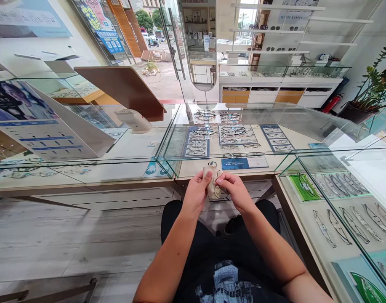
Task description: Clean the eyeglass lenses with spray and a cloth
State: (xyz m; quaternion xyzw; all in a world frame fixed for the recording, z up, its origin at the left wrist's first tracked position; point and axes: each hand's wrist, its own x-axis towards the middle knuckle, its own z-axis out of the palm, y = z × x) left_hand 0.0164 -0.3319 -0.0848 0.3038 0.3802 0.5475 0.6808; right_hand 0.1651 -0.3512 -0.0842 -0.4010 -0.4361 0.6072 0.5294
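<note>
The largest item, a glass-cased surface (pixel 193 168), extends across the view beyond the fingers, its front edge just past them. A second glass case (pixel 309 227), to the right of the fingers, holds rows of spectacles on a pale base and on green and blue cards. Far to the left of the fingers stands a calendar (pixel 50 126), tilted, with blue bands. Between the calendar and the fingers, farther back, a brown board (pixel 126 92) leans on a rounded white stand (pixel 136 120). A potted plant (pixel 374 80) occupies the far right, well beyond the fingers. Straight beyond the fingers, under glass, display spectacles (pixel 235 131) lie in close rows, some on blue-edged trays. Nearer, just beyond the right fingers, lies a flat blue and white leaflet (pixel 240 163). The beige cloth (pixel 210 189) hangs between the two sets of fingers: the left fingers (pixel 207 178) grip it, thumb on top. The right fingers (pixel 223 182) are narrow, pinching the thin-rimmed glasses (pixel 217 191) against the cloth; which part of the frame they grasp cannot be told.
</note>
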